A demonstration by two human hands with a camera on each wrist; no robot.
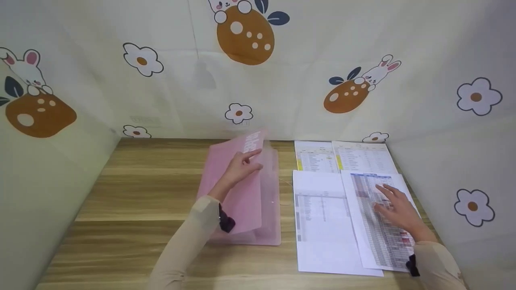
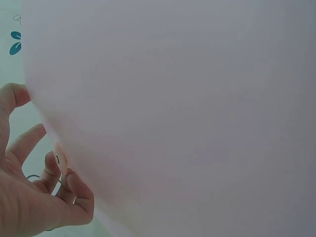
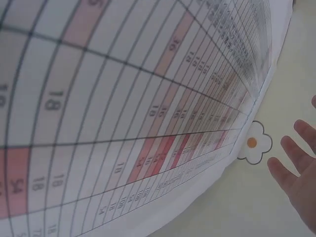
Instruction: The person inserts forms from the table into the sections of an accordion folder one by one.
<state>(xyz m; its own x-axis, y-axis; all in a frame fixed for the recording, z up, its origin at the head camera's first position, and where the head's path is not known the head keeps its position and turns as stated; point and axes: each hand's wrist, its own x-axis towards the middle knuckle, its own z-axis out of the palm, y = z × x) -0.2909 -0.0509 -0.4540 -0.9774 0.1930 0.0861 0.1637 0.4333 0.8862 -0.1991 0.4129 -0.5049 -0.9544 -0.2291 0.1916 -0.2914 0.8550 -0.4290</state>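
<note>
A pink folder (image 1: 231, 197) lies mid-table in the head view, its cover lifted at an angle over a translucent inner part (image 1: 273, 201). My left hand (image 1: 241, 167) grips the cover's right edge near the top. In the left wrist view that hand (image 2: 37, 197) has bent fingers along the edge of the pink sheet (image 2: 173, 113), which fills most of the picture. To the right, my right hand (image 1: 399, 209) is over a printed table sheet (image 1: 373, 229), fingers spread and holding nothing. The right wrist view shows its fingers (image 3: 284, 173) apart from the sheet (image 3: 133, 108).
Beside the printed sheet lies a mostly white page (image 1: 324, 249). Two more printed pages, one on the left (image 1: 316, 159) and one on the right (image 1: 363, 157), lie behind them near the back edge. A patterned curtain (image 1: 282, 92) encloses the wooden table (image 1: 121, 201) at back and sides.
</note>
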